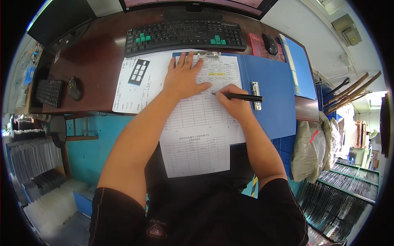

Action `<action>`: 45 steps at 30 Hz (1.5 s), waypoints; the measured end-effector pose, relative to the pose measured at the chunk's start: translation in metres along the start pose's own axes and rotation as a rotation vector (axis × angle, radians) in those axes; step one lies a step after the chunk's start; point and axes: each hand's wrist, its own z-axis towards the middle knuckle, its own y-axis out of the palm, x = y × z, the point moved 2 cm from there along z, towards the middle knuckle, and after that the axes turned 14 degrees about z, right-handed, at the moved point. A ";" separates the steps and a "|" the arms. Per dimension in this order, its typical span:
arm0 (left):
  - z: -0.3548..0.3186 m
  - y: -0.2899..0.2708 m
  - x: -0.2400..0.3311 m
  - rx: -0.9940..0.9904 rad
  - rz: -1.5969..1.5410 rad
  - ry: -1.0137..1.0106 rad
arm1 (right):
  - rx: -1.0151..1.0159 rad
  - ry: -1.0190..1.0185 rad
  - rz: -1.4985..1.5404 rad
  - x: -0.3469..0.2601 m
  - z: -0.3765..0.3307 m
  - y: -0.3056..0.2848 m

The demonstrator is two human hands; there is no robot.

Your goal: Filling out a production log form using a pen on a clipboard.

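This is a desk in a factory or workshop office: a dark wooden desk (98, 61) carries a black keyboard (184, 36) under a monitor (193, 5), with printed forms (201, 110) in an open blue binder (271, 98). Around it stand racks of what look like dark flat trays (349, 184), a second keyboard (49, 92) and mouse (74, 88).
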 end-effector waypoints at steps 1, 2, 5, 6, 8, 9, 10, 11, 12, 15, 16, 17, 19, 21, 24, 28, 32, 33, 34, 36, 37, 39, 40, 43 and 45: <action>0.000 0.001 0.000 -0.011 0.005 -0.002 | -0.016 0.011 0.009 0.000 0.000 0.000; 0.000 0.001 0.000 0.024 -0.010 0.005 | -0.001 -0.001 -0.004 -0.001 -0.001 -0.001; 0.000 0.001 -0.001 0.028 -0.008 0.005 | 0.038 0.118 0.048 -0.001 -0.002 -0.003; 0.000 0.001 -0.001 0.034 -0.012 0.007 | 0.033 0.106 0.029 -0.002 -0.002 -0.002; 0.000 0.000 0.000 0.043 -0.015 0.011 | 0.030 0.092 0.009 -0.004 -0.001 -0.002; 0.000 0.001 0.000 0.007 0.004 0.001 | 0.026 0.091 0.004 -0.005 -0.001 -0.002; 0.000 0.002 0.000 -0.039 0.038 -0.015 | 0.006 0.095 0.008 -0.006 -0.001 -0.001; 0.000 0.001 0.000 -0.030 0.022 -0.009 | 0.021 0.089 -0.002 -0.006 -0.001 -0.001; 0.000 0.001 0.000 0.006 0.004 0.000 | 0.016 0.076 -0.002 -0.006 0.000 -0.001; 0.000 0.001 0.000 0.039 -0.015 0.009 | 0.000 0.059 -0.018 -0.005 -0.001 -0.002; 0.000 0.002 -0.001 0.002 -0.001 0.000 | -0.034 0.027 -0.009 -0.004 -0.002 -0.003; 0.000 0.002 -0.001 0.038 -0.017 0.007 | -0.011 0.054 -0.035 -0.001 -0.002 -0.004; 0.000 0.003 -0.001 0.009 0.005 0.001 | 0.006 0.056 0.058 0.003 -0.002 -0.004; 0.000 0.002 0.000 0.034 -0.014 0.007 | 0.017 0.077 0.123 0.007 -0.001 -0.007; 0.001 0.003 0.000 0.030 -0.027 0.001 | 0.065 0.170 0.319 0.007 -0.007 -0.015; 0.002 0.009 -0.006 0.041 -0.103 -0.017 | 0.083 -0.199 0.020 -0.012 -0.031 -0.006; 0.010 0.015 -0.014 0.076 -0.259 -0.019 | -0.431 -0.541 -0.409 -0.031 -0.074 0.026; 0.012 0.015 -0.017 0.081 -0.311 -0.032 | -0.414 -0.536 -0.408 -0.033 -0.081 0.032; 0.014 0.015 -0.022 0.041 -0.344 -0.065 | -0.454 -0.502 -0.476 -0.034 -0.088 0.039; 0.017 0.010 -0.034 0.023 -0.720 -0.077 | -0.490 -0.472 -0.547 -0.035 -0.093 0.041; 0.017 0.009 -0.041 -0.070 -1.077 -0.135 | -0.485 -0.465 -0.551 -0.035 -0.093 0.040; 0.011 0.002 -0.058 -0.020 -1.033 -0.092 | -0.480 -0.455 -0.559 -0.034 -0.093 0.031; 0.009 0.001 -0.062 -0.042 -0.969 -0.130 | -0.479 -0.445 -0.568 -0.034 -0.092 0.025; -0.012 -0.002 -0.077 -0.018 -0.480 0.031 | -0.483 -0.424 -0.579 -0.032 -0.087 0.007; -0.020 0.000 -0.083 0.040 -0.045 0.150 | -0.495 -0.414 -0.570 -0.032 -0.085 -0.001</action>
